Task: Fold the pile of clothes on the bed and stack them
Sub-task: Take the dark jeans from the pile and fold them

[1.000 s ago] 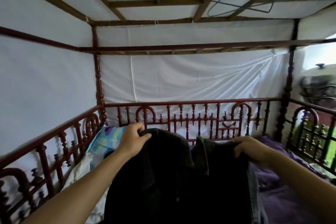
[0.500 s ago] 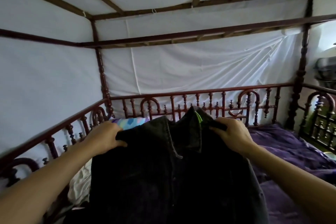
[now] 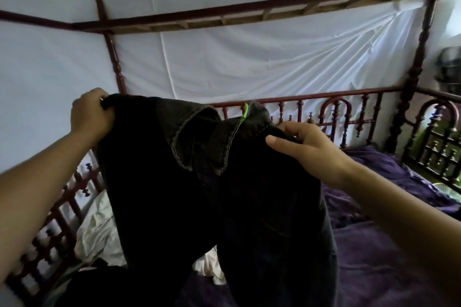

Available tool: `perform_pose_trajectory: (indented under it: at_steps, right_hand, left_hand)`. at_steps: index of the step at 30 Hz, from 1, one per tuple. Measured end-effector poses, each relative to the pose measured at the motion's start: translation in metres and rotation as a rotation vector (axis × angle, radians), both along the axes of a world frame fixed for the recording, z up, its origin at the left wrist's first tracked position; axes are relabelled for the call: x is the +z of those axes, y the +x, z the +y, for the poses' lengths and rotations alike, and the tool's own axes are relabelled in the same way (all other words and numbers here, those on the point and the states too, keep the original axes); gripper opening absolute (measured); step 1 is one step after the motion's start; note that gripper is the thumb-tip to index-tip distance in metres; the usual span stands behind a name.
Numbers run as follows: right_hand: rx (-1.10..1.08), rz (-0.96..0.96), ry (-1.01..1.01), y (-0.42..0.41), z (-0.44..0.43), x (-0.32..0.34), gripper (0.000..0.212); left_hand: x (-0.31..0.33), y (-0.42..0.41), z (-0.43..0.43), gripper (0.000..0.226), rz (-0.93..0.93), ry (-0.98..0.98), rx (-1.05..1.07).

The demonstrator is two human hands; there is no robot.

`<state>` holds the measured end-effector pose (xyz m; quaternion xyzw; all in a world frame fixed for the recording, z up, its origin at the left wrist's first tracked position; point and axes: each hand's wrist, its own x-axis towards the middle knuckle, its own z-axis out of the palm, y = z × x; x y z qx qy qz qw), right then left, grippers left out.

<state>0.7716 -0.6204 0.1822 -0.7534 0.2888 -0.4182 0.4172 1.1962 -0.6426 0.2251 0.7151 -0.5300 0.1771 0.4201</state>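
The person holds a dark denim jacket up in the air over the bed, with both arms stretched forward. The left hand is clenched around a bunch of the fabric at one shoulder of the jacket, the fingers curled over its top edge. The right hand grasps the other shoulder, just beside the collar; the thumb lies on the near side of the cloth and the fingers go behind it. The left hand is higher than the right one, so the jacket hangs a little tilted. The collar stands open between the two hands, and a small bright green tag shows at its inner side. The lower part of the jacket hangs down and goes out of view at the bottom, so I cannot tell if it touches the bed.

Under the jacket, to the left, a white crumpled cloth lies near the side rail, and another pale piece shows between the hanging parts of the jacket. A purple blanket covers the right side of the bed. Around the bed runs a dark red wooden railing with turned spindles, and white sheeting is stretched behind it and over the frame above
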Motion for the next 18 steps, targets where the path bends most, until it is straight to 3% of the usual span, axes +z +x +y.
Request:
perform_pose_trajectory:
  at_steps: [4, 7, 12, 18]
  right_hand:
    - [-0.076, -0.018, 0.138, -0.029, -0.030, -0.044, 0.035]
    - [-0.170, -0.099, 0.202, -0.055, -0.042, -0.084, 0.021]
    - [-0.605, -0.089, 0.265, -0.117, -0.040, -0.146, 0.016]
    - [-1.061, 0.029, 0.300, -0.225, -0.021, -0.218, 0.015]
  left_hand:
    - [-0.017, -0.042, -0.081, 0.019, -0.069, 0.024, -0.139]
    - [-0.048, -0.092, -0.153, 0.026, -0.081, 0.073, -0.280]
    - [-0.115, -0.215, -0.250, 0.022, -0.033, 0.224, -0.456]
    - [-0.189, -0.396, -0.305, 0.020, -0.001, 0.392, -0.649]
